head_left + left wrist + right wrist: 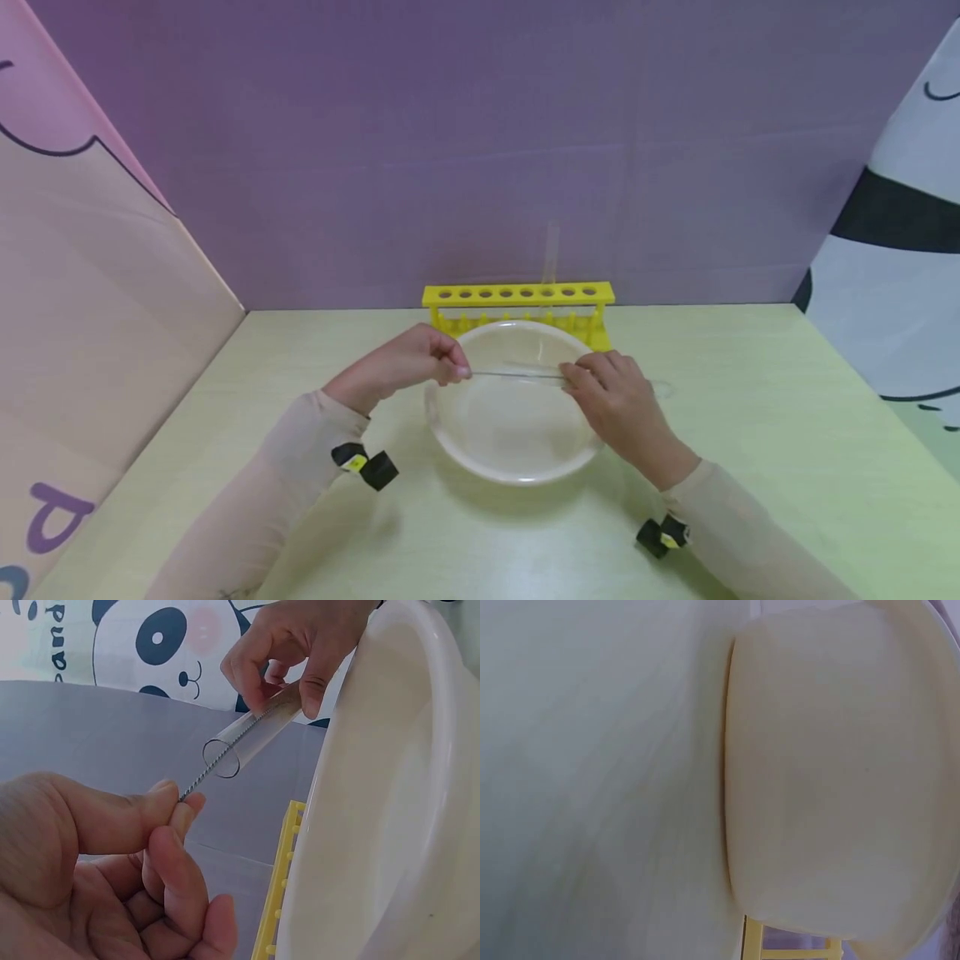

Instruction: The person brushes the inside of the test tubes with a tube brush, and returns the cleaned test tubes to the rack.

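Note:
My left hand (412,364) pinches the twisted wire handle (196,785) of what looks like a test tube brush between thumb and index finger. The wire runs into the mouth of a clear glass test tube (259,742), which my right hand (618,404) grips with fingers and thumb. Any bristles are hidden behind the right hand's fingers. Tube and wire lie nearly level above a white basin (517,480). In the right wrist view the basin's outer wall (832,772) fills much of the picture, and the tube is out of sight.
Behind the basin stands a yellow test tube rack (517,294) with a row of holes. Another clear test tube (551,250) stands upright in it, right of the middle. A purple backdrop (480,150) rises at the back edge of the pale table (322,350).

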`<state>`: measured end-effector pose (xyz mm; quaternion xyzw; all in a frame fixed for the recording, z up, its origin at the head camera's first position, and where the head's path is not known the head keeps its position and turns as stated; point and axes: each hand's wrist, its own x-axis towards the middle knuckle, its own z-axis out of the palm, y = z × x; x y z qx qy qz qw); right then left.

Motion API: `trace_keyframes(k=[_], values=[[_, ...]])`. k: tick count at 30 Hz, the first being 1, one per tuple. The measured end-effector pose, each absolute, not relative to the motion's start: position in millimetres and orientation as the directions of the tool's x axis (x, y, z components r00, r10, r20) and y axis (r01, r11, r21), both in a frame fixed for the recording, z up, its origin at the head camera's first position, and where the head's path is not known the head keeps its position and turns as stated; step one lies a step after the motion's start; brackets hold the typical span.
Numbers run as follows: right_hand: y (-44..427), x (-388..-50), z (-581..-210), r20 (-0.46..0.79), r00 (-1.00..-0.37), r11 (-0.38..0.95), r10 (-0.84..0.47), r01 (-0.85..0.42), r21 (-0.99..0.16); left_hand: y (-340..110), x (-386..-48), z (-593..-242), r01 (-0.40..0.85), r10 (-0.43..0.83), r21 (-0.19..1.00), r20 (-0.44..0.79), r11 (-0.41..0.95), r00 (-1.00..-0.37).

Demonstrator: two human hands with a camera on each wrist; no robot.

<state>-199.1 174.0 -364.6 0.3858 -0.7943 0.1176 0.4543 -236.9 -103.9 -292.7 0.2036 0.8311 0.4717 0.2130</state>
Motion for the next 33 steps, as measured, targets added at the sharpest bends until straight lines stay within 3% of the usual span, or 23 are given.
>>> trace_keyframes(k=[16, 25, 33], values=[[169, -197, -363, 0.811, -0.261, 0.652, -0.524, -0.736, 0.184, -92, -237, -295, 0.161, 0.576, 0.873, -0.156, 0.460, -0.802], [169, -196, -363, 0.807, -0.275, 0.662, -0.522, -0.727, 0.180, -88, -233, -296, 0.166, 0.548, 0.864, -0.144, 0.476, -0.824], [167, -196, -361, 0.827, -0.261, 0.669, -0.498, -0.722, 0.175, -86, -231, -299, 0.306, 0.547, 0.798, -0.034, 0.519, -0.837]])
